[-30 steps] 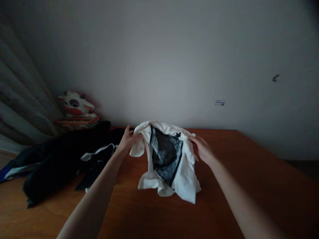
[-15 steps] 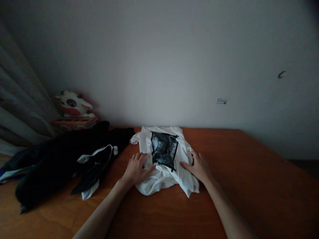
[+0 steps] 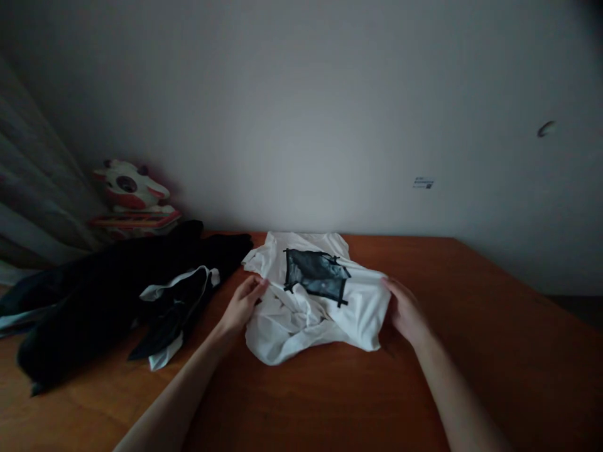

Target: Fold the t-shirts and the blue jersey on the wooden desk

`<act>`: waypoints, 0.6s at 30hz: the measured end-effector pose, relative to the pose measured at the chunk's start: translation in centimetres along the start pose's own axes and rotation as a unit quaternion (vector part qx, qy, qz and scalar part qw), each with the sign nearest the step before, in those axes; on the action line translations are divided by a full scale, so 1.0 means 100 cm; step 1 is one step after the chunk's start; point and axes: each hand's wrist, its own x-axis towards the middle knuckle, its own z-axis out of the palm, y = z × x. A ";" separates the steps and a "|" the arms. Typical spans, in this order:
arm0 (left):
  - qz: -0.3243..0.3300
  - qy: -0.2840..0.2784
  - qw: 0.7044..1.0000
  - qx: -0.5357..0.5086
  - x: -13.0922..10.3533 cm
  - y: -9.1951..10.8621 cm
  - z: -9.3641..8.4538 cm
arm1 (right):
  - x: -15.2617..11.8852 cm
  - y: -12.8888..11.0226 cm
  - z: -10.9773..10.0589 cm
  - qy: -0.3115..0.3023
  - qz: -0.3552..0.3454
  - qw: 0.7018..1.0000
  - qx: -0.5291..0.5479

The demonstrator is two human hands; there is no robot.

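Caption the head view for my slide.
Left hand and right hand hold a rumpled, dark-printed white garment on a brown table.

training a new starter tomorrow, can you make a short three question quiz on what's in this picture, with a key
1. True or false: the left hand and the right hand are both touching the white shirt.

2. Which of these is at the back left, near the curtain?
a) a lamp
b) a cow toy
c) a mug

3. Fill in the blank: the dark clothes lie on the table to the person's ____ of the white shirt.

Key: 1. True. 2. b. 3. left.
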 end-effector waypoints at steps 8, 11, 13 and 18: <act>0.003 0.097 0.995 0.003 0.010 -0.004 -0.020 | 0.007 0.005 -0.013 0.107 -0.055 0.989 -0.091; 0.092 0.046 0.964 0.245 0.004 -0.005 -0.021 | 0.000 0.015 -0.012 0.083 -0.123 0.925 -0.349; 0.147 0.005 0.924 0.354 0.001 -0.003 -0.023 | -0.004 0.019 -0.013 0.064 -0.140 0.881 -0.448; 0.191 -0.071 0.868 0.454 0.001 -0.004 -0.039 | -0.005 0.016 -0.014 -0.023 -0.093 0.922 -0.376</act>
